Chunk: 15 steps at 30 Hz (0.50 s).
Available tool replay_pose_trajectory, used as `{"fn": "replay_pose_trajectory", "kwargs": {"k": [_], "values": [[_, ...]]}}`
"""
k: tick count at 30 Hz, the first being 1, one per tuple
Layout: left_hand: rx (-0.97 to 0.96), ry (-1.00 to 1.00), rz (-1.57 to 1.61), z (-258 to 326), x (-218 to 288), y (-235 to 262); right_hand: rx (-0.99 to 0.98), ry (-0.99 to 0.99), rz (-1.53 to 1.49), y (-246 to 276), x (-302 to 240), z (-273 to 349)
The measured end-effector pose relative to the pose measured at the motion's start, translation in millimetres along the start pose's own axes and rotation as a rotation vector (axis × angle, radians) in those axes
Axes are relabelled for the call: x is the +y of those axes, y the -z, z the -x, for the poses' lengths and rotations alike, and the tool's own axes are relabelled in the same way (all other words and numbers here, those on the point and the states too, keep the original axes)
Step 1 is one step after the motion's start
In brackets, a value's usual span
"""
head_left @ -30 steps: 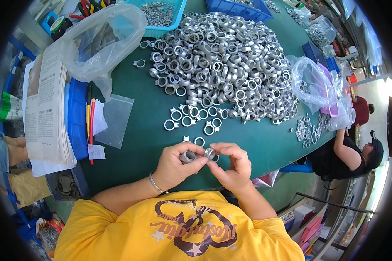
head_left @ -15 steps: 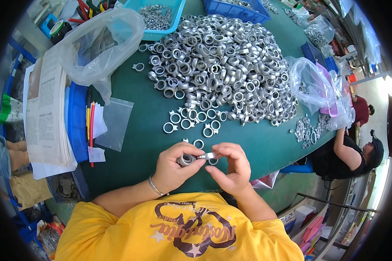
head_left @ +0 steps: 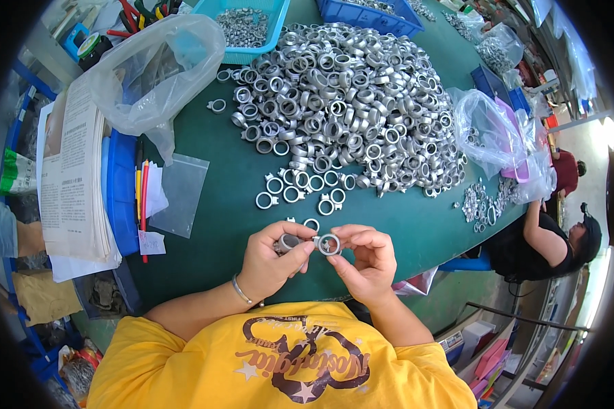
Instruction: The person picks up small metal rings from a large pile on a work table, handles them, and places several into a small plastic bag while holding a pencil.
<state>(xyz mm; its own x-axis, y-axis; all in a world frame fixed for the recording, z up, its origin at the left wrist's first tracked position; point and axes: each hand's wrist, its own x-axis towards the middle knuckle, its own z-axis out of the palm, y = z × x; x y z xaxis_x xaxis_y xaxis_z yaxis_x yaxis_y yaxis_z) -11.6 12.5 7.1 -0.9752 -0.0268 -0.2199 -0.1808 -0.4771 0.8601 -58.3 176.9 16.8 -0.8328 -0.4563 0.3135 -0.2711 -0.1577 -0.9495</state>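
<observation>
My left hand (head_left: 271, 257) is closed around a grey metal ring (head_left: 288, 243), its thumb and forefinger together at the tip. Just right of it, my right hand (head_left: 368, 264) pinches a second metal ring, the right-hand ring (head_left: 329, 244), whose round opening faces up toward me. The two rings are close together, and the fingers partly hide where they meet. A loose ring (head_left: 311, 225) lies on the green table just beyond my fingertips. Several more loose rings with small lugs (head_left: 291, 193) lie farther out, in front of a big heap of metal rings (head_left: 361, 102).
On the left are a stack of newspapers (head_left: 75, 184), an open plastic bag (head_left: 133, 95) and a flat clear bag (head_left: 184, 194). A turquoise basket (head_left: 280, 27) and a blue bin (head_left: 416, 27) stand behind the heap. At the right sits another person (head_left: 549, 238) beside small metal parts (head_left: 484, 204).
The ring in my right hand has turned from edge-on to showing its round opening. My right fingers have closed in on it. At the far left, another person's arm has shifted.
</observation>
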Motion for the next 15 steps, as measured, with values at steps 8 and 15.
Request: {"fn": "replay_pose_trajectory", "kwargs": {"k": [8, 15], "values": [[0.036, 0.032, 0.036, -0.8, -1.1, -2.1, 0.01, 0.07, 0.091, -2.4, -0.2, 1.1], [0.01, 0.297, 0.405, -5.6, 4.4, 0.5, -0.113, 0.209, 0.294, -4.0, -5.6, -9.4]]}}
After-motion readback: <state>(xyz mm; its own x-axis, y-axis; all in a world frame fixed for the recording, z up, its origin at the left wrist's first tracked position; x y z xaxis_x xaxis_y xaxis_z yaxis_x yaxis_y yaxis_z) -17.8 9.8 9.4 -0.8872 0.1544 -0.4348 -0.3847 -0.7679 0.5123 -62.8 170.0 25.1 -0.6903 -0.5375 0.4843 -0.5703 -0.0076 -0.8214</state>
